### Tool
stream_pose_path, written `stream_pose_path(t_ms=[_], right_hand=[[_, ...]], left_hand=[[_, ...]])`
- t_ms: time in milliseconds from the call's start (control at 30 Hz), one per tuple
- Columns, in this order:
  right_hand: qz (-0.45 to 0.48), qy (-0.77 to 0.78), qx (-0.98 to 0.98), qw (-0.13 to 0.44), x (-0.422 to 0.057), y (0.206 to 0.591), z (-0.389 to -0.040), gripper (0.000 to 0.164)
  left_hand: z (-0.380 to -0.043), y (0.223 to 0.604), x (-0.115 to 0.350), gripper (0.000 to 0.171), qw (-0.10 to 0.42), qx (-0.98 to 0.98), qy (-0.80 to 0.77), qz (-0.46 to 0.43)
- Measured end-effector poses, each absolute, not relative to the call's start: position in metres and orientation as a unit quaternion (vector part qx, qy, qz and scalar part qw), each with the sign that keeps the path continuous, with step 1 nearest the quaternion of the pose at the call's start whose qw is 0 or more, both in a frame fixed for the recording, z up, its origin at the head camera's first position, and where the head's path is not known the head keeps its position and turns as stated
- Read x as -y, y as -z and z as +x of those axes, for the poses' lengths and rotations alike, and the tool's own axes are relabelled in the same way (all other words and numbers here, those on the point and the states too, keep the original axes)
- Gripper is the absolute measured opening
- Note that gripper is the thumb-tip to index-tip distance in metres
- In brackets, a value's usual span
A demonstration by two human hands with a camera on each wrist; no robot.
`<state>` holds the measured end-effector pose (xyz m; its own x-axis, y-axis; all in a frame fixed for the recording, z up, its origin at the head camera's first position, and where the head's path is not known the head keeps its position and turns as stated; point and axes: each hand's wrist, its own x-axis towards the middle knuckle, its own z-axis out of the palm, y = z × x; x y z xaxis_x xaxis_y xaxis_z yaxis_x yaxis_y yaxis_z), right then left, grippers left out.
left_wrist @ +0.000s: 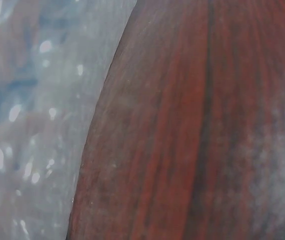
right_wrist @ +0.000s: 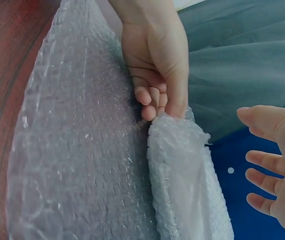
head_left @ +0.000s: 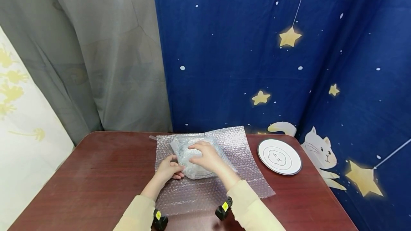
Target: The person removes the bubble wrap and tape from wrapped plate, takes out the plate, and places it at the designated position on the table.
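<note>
Head view: left hand [head_left: 168,169] pinches the wrapped bundle [head_left: 186,153] at its edge, seemingly steadying it; right hand [head_left: 208,157] hovers, fingers [right_wrist: 265,161] spread, released; bubble-wrap sheet [head_left: 189,199] beneath presumably cushions.

Wrapped bundle [head_left: 196,171] on bubble-wrap sheet [head_left: 192,197], sheet on table [head_left: 106,174], plate [head_left: 294,157] right, curtains [head_left: 224,45] behind

Bubble-wrap bundle [head_left: 194,170], whitish, translucent, rounded and crinkled, lay on the far part of a bubble-wrap sheet [head_left: 250,168], left of its centre. Sheet was clear, shiny, unfolded around the bundle, spread at the middle of the table [head_left: 96,174], bare along its near and right sides.
</note>
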<state>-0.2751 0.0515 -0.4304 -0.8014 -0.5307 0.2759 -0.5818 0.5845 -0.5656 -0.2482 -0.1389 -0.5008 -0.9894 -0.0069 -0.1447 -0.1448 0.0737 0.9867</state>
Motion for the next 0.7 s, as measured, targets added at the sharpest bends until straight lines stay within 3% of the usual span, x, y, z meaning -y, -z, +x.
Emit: stream_pose_path(t_ms=[700], right_hand=[[0.312,-0.238,0.919,-0.029,-0.029,0.436,-0.287,0.040]], left_hand=[[-0.249,0.504,0.140,0.058,0.054,-0.730,-0.679,-0.047]])
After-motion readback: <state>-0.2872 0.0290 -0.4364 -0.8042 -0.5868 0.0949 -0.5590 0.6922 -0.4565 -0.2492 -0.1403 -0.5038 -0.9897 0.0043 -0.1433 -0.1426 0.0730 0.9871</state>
